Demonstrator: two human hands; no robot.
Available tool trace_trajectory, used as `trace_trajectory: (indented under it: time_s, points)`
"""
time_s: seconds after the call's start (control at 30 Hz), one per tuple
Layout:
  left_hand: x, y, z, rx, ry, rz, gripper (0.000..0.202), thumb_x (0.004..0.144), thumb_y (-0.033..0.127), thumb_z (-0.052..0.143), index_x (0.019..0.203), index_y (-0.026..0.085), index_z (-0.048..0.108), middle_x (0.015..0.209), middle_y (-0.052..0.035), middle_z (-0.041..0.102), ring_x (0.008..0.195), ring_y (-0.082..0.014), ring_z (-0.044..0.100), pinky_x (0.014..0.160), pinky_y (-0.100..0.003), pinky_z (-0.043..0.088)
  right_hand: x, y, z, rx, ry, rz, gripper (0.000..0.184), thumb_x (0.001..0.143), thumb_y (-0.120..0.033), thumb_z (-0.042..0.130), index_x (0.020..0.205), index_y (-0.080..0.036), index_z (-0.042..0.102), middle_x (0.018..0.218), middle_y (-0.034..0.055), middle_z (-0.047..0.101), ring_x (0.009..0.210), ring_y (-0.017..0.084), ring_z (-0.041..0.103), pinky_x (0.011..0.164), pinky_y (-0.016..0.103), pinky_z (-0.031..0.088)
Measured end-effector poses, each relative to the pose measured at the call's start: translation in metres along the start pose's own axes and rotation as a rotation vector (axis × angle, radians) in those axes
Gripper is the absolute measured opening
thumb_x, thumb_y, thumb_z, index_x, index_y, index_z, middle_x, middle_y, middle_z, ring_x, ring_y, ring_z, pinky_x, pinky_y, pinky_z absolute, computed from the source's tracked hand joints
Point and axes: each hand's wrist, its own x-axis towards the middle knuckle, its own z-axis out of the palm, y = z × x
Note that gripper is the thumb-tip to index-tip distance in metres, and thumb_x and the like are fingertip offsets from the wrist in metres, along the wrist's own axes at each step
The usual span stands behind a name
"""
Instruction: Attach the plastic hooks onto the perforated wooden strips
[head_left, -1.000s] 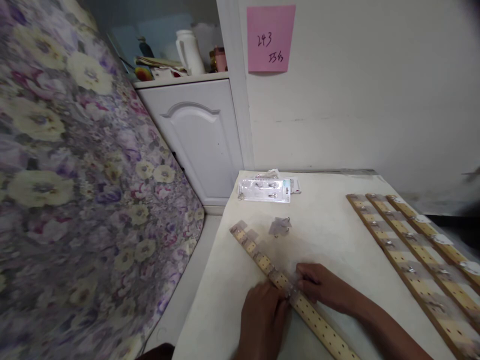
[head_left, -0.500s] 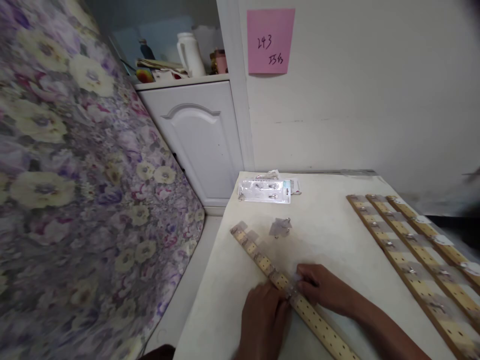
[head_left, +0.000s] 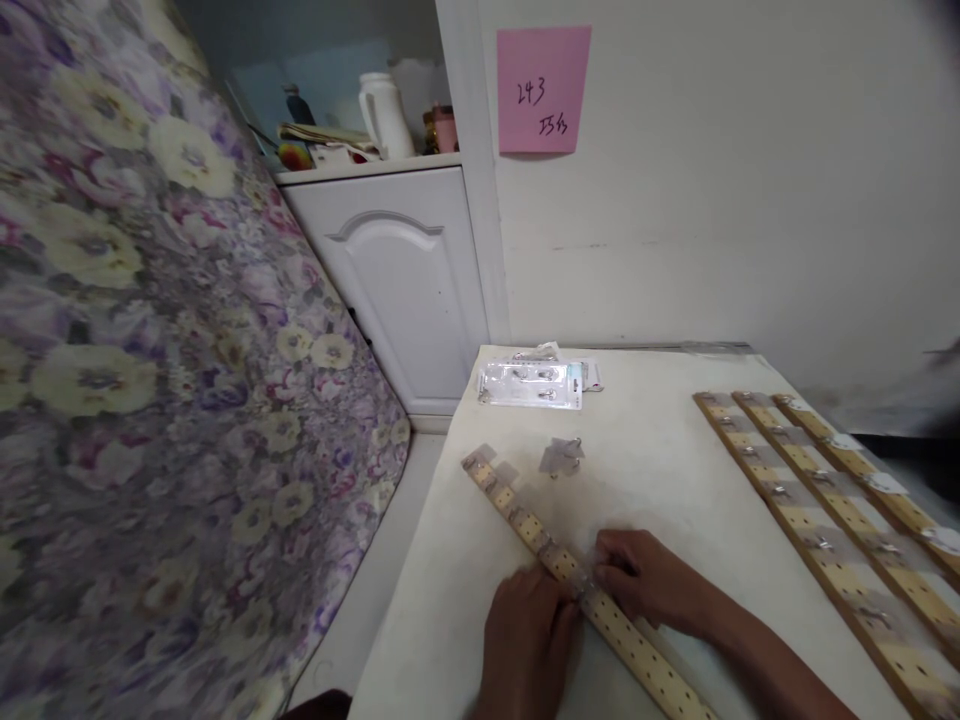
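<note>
Both hands (head_left: 529, 632) at the drilled strip

Here's the wooden strip (head_left: 641, 652), slanting across the white table (head_left: 465, 620), hooks on clear backings (head_left: 521, 520) along its far half. The left hand (head_left: 525, 630) bends its fingers against one edge; the right hand (head_left: 626, 572) curls at the other. Whether either grips, I can't tell.

flrl curtain (head_left: 187, 420) | wht jug (head_left: 390, 122) on shelf (head_left: 424, 163) | pink wall note (head_left: 544, 60)
</note>
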Motion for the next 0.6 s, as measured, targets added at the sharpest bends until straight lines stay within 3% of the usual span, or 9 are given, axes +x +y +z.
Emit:
trace_trajectory:
  time_s: [0.6]
  points:
    - [-0.0006, 0.0003, -0.0020, -0.060, -0.011, -0.060, 0.009, 0.084, 0.023, 0.057, 0.078, 0.021, 0.063, 0.083, -0.0029, 0.067, 0.081, -0.0211, 0.060, 0.072, -0.034, 0.046, 0.0025, 0.0012, 0.0023, -0.097, 0.088, -0.047, 0.015, 0.076, -0.019, 0.050, 0.063, -0.019, 0.043, 0.055, -0.0058, 0.047, 0.049, 0.007, 0.043, 0.046, 0.019, 0.029]
